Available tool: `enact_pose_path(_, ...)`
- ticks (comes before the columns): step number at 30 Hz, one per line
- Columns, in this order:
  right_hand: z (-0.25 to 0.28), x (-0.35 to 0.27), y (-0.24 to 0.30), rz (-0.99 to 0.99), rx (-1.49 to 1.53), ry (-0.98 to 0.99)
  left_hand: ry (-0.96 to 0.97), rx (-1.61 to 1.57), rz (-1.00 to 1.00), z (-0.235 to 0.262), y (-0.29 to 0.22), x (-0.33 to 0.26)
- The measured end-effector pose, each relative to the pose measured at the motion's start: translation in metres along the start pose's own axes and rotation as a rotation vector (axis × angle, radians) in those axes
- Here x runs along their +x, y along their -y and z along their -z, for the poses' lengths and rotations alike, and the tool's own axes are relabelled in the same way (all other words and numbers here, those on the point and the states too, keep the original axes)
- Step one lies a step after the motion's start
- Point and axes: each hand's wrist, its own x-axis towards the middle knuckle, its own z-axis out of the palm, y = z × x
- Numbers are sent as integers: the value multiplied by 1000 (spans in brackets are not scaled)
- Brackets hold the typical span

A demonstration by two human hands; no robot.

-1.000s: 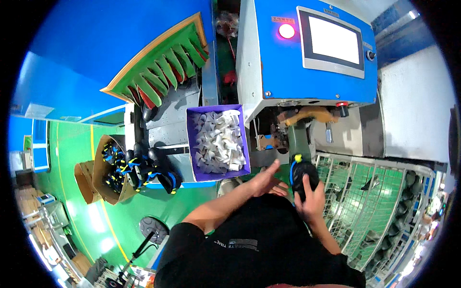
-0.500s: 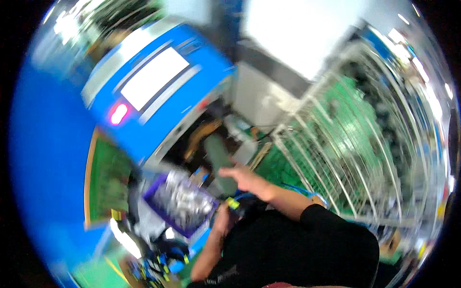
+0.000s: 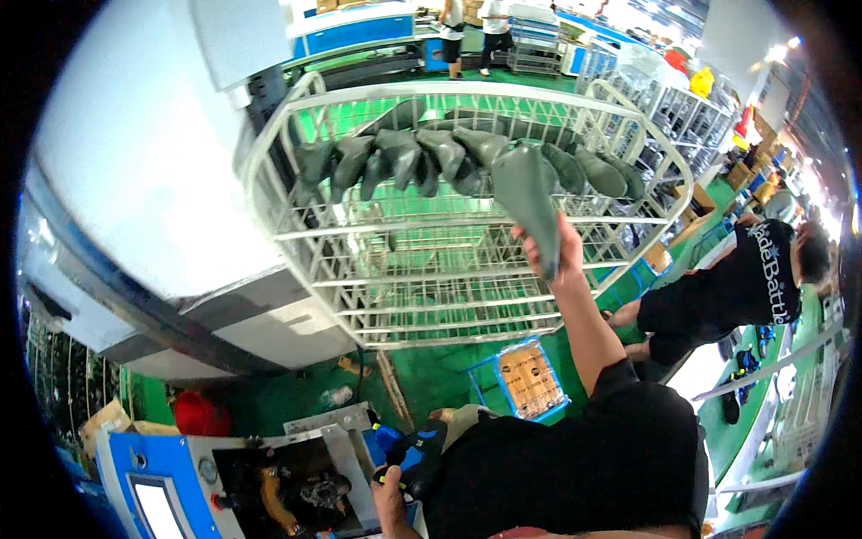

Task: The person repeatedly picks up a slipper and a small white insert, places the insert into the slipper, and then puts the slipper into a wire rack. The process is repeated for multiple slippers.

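A dark green shoe last [image 3: 525,184] is gripped in my right hand [image 3: 546,251], its narrow end down in my fingers and its broad end up by the rack. My arm reaches out to the front of a white wire rack [image 3: 431,228]. Along the upper level of that rack lies a row of several similar green lasts [image 3: 395,148]. Low and close to my body, my left hand [image 3: 389,496] is closed on a black and blue shoe [image 3: 424,456] with yellow-green marks. Part of the shoe is hidden against my shirt.
A blue machine [image 3: 144,463] with an open dark bay stands at the lower left. A blue-framed stool [image 3: 530,377] stands below the rack. To the right, a person in black [image 3: 736,274] bends beside a work line. A red bucket [image 3: 199,413] sits on the green floor.
My view has swung right, from the blue machine and a purple crate of pale pieces to the wire rack. The right hand, with the last, now stretches forward to the rack; the left stays near my body.
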Motion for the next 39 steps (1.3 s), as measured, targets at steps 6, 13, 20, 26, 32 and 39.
enact_pose_path(6, 63, 84, 92, -4, 484, -216, 82, -155, 241, -40, -35, 22)
enact_pose_path(13, 80, 137, 68, 11, 154, -441, -208, -528, -45, 61, 48, -104)
enact_pose_path(20, 35, 99, -53, -33, -257, -528, -973, -887, -327, 106, 153, -335)
enact_pose_path(26, -19, 125, -307, -861, -442, -54, -1279, 463, 385, 145, 337, -334)
enact_pose_path(32, -181, -13, -449, -920, -957, 355, -1362, 352, 609, 159, 340, -284)
enact_pose_path(39, -208, -51, -509, -943, -1175, 678, -1286, 31, 712, 16, 306, -379)
